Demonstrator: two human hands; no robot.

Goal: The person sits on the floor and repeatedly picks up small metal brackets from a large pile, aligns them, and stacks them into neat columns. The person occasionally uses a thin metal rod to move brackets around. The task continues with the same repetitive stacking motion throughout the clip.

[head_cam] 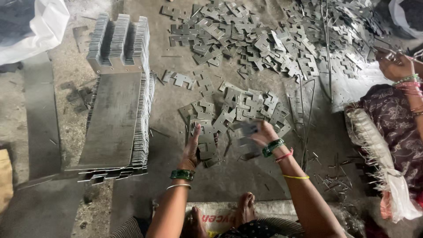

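At the far left a white sack (31, 26) is cut off by the frame's edge, well left of the tall stack of stamped metal plates (116, 110); that stack leans on the concrete floor (176, 132), its edges packed tight, and smaller loose plates beneath it are half hidden. Just right of the stack, the left hand (192, 147) presses flat against a small upright bundle of E-shaped plates (206, 147), fingers straight, the grip apart rather than closed. Further right of the stack, the right hand (263, 132) holds a few plates (246, 131) that are blurred by motion; its grip looks clamped on them, though the fingers are hard to make out. Above both hands a wide scatter of loose plates (264, 39) covers the floor. Thin wire rods (308, 119) lie beyond the right wrist. At the far right, farthest from the stack, another person's hand (394, 66) with bangles is partly cut off.
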